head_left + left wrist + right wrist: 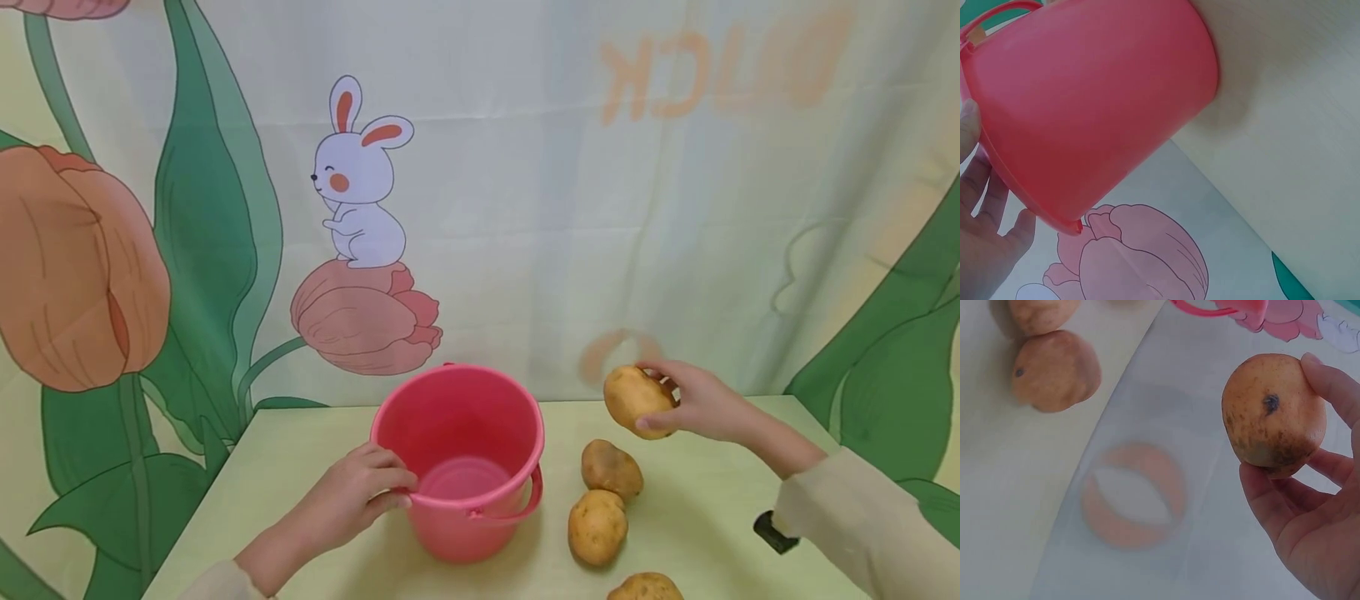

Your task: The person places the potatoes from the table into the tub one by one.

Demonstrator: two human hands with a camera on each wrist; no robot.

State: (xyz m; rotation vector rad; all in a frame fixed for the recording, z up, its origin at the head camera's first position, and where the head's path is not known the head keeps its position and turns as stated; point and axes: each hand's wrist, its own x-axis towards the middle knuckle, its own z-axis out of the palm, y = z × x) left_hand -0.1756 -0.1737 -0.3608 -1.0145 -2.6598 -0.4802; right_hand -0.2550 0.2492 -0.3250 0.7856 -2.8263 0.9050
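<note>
A pink plastic bucket [468,533] stands upright, its mouth tilted into sight and its inner bottom showing. My left hand [358,493] pinches the near left of its rim, fingers over the edge and thumb outside; the left wrist view shows these fingertips [1021,226] at the rim. To the right of the bucket, my right hand [708,404] holds a potato [633,400] in the air between thumb and fingers. A dark spot marks this potato [1275,431] in the right wrist view. Below it lie two touching potatoes, a browner one [611,468] and a yellower one [597,529].
Another potato [647,588] is cut off by the bottom edge of the head view. The bucket's handle [534,498] hangs down on its right side. A printed curtain [510,208] with a rabbit and tulips rises behind the pale table [292,467].
</note>
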